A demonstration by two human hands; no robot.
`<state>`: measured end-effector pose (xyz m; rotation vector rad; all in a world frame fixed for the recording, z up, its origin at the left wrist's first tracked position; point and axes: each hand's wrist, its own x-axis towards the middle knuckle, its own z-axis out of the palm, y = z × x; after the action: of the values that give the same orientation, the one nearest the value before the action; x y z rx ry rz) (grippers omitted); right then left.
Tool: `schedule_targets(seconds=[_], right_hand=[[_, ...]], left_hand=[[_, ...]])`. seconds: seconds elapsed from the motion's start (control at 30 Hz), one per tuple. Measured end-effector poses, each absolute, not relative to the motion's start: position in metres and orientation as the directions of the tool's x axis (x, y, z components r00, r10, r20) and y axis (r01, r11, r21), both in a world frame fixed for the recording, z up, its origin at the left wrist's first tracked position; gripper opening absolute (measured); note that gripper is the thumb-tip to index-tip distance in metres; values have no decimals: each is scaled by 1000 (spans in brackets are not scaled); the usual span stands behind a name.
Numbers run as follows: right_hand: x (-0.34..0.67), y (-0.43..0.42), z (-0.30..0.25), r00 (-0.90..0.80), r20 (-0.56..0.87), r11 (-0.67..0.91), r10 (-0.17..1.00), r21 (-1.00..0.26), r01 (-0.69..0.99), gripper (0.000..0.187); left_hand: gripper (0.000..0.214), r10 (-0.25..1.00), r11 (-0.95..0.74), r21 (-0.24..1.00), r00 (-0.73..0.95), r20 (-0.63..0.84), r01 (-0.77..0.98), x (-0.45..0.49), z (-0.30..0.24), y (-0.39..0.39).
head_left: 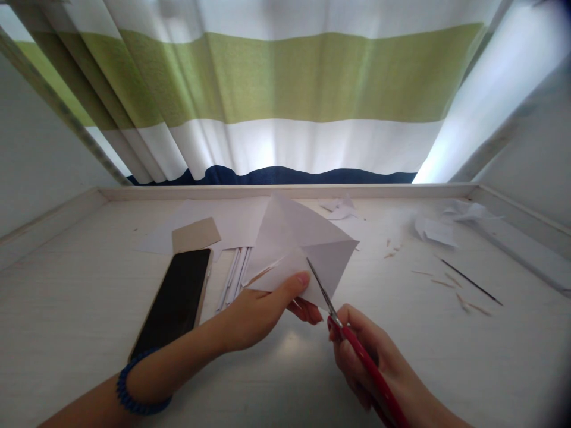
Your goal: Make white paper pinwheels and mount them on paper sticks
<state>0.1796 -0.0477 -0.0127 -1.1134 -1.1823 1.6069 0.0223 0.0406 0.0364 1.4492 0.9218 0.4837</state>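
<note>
A square sheet of white paper with diagonal creases is pinched in my left hand, thumb on top and fingers beneath. One slit shows along its lower left crease. My right hand grips a pair of scissors with red handles. Their metal blades lie along the paper's lower right crease, tips pointing towards the middle of the sheet. Whether the blades are parted is hard to make out. Both hands are above the white table, and a blue coiled band circles my left wrist.
Left of the paper lie a black-screened phone, a brown card, rolled paper sticks and white sheets. To the right are a thin dark stick, wood splinters and folded paper pieces. A striped curtain hangs behind.
</note>
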Motion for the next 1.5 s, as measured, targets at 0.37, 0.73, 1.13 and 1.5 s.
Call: schedule_targets(seconds=[0.37, 0.73, 1.13, 1.5], right_hand=[[180, -48, -9, -270, -168, -199, 948, -975, -95, 27], [181, -49, -11, -244, -216, -237, 945, -970, -59, 29], [179, -46, -7, -244, -234, -250, 941, -968, -33, 33], [174, -49, -14, -247, -214, -239, 945, -968, -75, 33]], left_hand=[[34, 768, 136, 958, 583, -263, 253, 23, 40, 40], [36, 761, 115, 954, 593, -263, 276, 23, 41, 39], [38, 754, 94, 947, 599, -269, 306, 22, 43, 39], [40, 768, 11, 968, 617, -170, 253, 24, 32, 39]])
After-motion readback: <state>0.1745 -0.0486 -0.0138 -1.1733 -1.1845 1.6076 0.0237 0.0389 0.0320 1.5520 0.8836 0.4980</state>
